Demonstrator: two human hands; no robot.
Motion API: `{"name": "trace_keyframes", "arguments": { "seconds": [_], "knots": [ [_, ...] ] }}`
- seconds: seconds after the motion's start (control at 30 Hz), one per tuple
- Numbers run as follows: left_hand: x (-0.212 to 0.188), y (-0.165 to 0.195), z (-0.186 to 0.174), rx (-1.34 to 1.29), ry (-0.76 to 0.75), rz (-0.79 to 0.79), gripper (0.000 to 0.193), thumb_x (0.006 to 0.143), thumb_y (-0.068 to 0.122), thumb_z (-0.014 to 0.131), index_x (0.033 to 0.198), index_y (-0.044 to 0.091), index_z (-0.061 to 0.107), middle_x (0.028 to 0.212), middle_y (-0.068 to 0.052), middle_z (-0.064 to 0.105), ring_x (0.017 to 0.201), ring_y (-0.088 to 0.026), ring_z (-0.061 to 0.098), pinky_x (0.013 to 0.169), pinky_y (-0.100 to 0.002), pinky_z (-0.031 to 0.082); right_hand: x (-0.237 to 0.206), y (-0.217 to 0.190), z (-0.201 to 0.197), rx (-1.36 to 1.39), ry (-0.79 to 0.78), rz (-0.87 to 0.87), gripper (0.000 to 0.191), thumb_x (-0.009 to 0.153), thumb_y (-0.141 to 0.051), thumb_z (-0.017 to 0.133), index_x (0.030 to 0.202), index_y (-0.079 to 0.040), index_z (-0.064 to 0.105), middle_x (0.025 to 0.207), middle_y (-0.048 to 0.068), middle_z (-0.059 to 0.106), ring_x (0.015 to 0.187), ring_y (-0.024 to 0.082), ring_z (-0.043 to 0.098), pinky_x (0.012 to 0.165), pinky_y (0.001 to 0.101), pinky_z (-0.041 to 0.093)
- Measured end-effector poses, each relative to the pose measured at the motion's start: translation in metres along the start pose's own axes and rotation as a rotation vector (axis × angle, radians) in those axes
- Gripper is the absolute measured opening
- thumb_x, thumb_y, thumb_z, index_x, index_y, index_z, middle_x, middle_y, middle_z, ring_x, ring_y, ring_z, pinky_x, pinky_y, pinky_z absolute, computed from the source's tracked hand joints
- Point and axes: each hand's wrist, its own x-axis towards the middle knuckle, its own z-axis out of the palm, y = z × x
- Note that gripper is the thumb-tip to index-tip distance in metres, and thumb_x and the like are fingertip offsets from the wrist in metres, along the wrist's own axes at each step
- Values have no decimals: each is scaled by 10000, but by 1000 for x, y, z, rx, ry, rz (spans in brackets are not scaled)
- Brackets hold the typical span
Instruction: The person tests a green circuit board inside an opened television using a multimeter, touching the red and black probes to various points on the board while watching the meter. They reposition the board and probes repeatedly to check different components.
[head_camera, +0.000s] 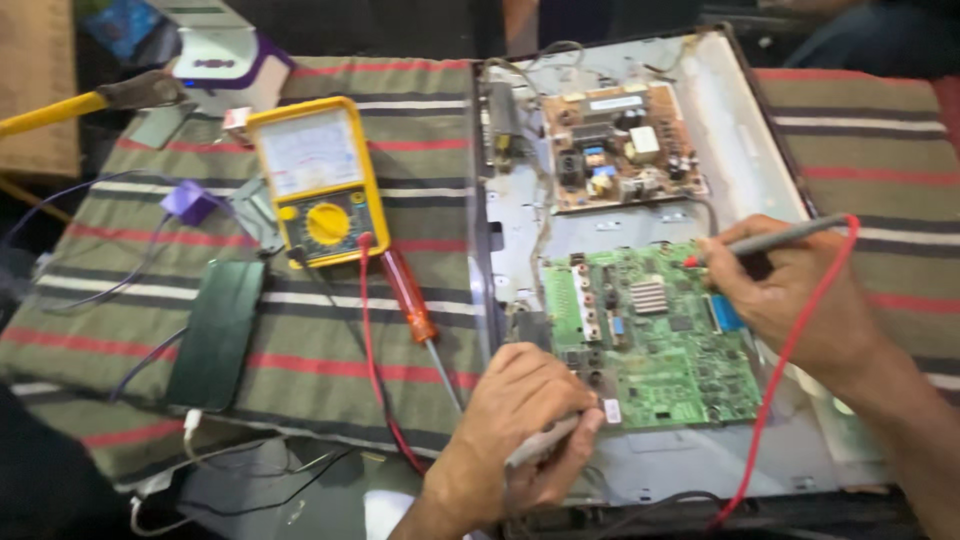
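Observation:
A green circuit board (660, 345) lies inside an opened metal chassis (740, 160). My right hand (790, 290) grips a grey test probe (775, 238) with a red lead, its tip touching the board's upper right edge. My left hand (520, 420) pinches a second pale probe (545, 440) against the board's lower left corner. A brown circuit board (620, 145) sits farther back in the same chassis. A yellow analog multimeter (318, 180) rests to the left, with a red wire (372, 340) running from it.
An orange-handled screwdriver (412, 300) lies beside the meter on a striped cloth (400, 110). A dark phone (216, 332) with a white cable, a purple plug (188, 202) and a white-purple device (225, 60) sit at the left. Another person's arm (850, 30) shows at the far top right.

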Motion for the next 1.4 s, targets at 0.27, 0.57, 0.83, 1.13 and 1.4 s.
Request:
{"name": "trace_keyframes", "arguments": {
  "seconds": [0.27,0.57,0.83,1.13,1.4],
  "knots": [
    [1,0,4,11,0,-23,137,917,26,724,985,58,610,920,-78,642,920,-285,644,891,-411,468,0,-8,-2,40,-47,-11,223,988,-194,673,928,13,733,702,54,708,632,89,633,552,262,523],
    [0,0,4,0,4,-35,133,923,38,730,978,59,611,927,-74,651,927,-282,647,903,-411,472,2,0,-1,-55,-38,-48,264,997,-233,674,943,18,738,706,92,735,620,133,692,536,278,561],
    [1,0,4,8,7,-25,136,926,31,731,979,65,610,936,-62,655,933,-276,652,907,-411,471,2,-2,-2,-65,-38,-111,264,1002,-233,672,941,15,735,684,75,719,587,105,667,488,259,530],
    [-7,-3,1,-20,-13,-32,131,935,46,717,1020,75,621,978,-57,663,932,-245,653,940,-376,469,-1,33,7,-134,10,-10,228,1042,-199,684,981,17,726,738,87,729,628,148,685,547,300,525],
    [-17,-3,4,-9,34,-83,113,1005,121,715,964,84,616,919,-40,632,942,-203,637,926,-323,449,32,176,40,66,-18,-20,298,1122,-299,582,1115,-2,599,793,139,683,659,155,674,673,320,589]
  ]
}}
